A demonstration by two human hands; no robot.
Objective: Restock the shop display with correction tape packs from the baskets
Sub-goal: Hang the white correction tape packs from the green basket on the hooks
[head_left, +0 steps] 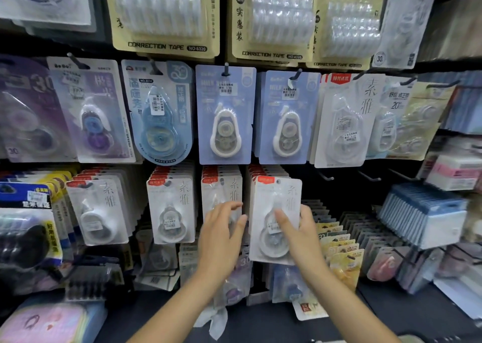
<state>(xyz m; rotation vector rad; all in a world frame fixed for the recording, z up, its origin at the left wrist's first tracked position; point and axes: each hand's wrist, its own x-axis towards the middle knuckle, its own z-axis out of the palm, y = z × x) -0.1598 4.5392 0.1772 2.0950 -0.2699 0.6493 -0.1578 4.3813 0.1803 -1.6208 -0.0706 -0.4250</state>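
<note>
— Hands, what are they doing?
— Right hand point(300, 234) pinches one white pack point(276, 220), thumb on front, fingers behind. Left hand point(221, 234) is open, fingers loose, touching the pack row point(221, 194) just beside it.
— Which step?
— Hanging it, I think. Next, slide its hole onto the hook above.
— How many?
— One pack held. Four full rows. Three bare hooks point(370, 177) past the right hand.

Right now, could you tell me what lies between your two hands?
Head view: only a dark gap of the display between left hand and the pack the right hand holds.
</note>
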